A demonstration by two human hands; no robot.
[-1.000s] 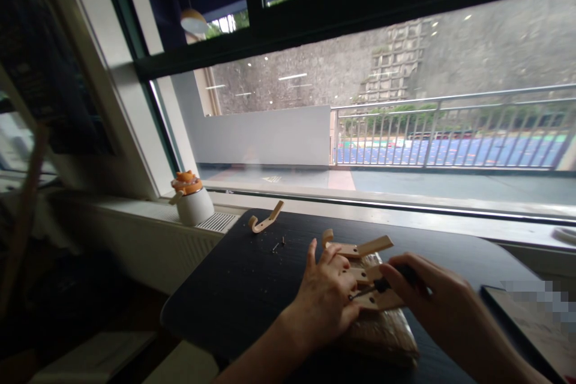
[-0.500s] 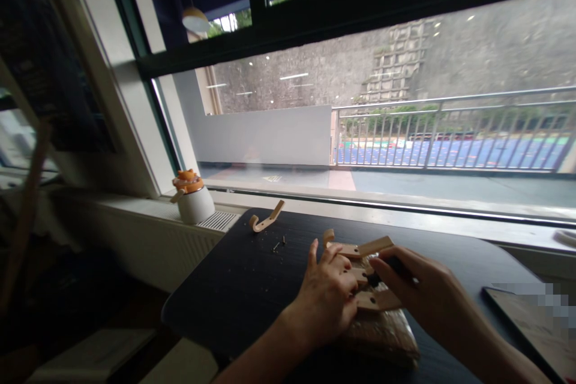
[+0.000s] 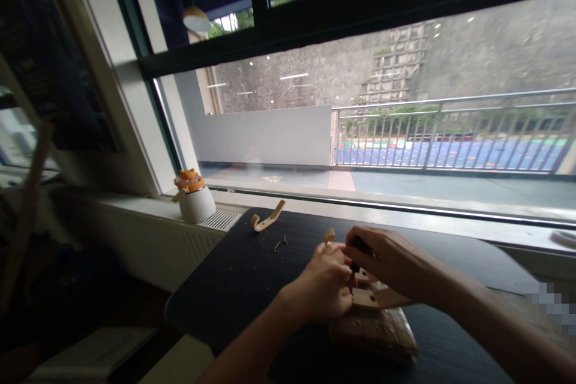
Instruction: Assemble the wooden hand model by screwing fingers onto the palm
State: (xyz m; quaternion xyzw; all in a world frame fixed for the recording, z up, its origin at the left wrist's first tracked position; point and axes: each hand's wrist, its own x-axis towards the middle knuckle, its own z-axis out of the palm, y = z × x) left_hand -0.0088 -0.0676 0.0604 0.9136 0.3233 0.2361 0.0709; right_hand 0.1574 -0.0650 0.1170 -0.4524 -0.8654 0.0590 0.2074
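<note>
On a dark table (image 3: 234, 288) lies a brown wooden board (image 3: 373, 333) with light wooden hooks (image 3: 366, 298) laid across it. My left hand (image 3: 326, 282) is curled over the hooks, fingers closed and pressing on them. My right hand (image 3: 382, 258) grips a dark-handled screwdriver (image 3: 357, 249), held nearly upright with its tip down at the hooks beside my left fingers. A spare wooden hook (image 3: 266, 219) and two small screws (image 3: 279, 245) lie on the table further back to the left.
A white pot with an orange figure (image 3: 193, 195) stands on the window sill at the table's back left corner. A large window runs behind the table. A pale object (image 3: 564, 235) rests on the sill at far right.
My right hand has swung left and up, bringing the screwdriver from lying low across the hooks to nearly upright. My left fingers, spread before, have curled closed over the hooks.
</note>
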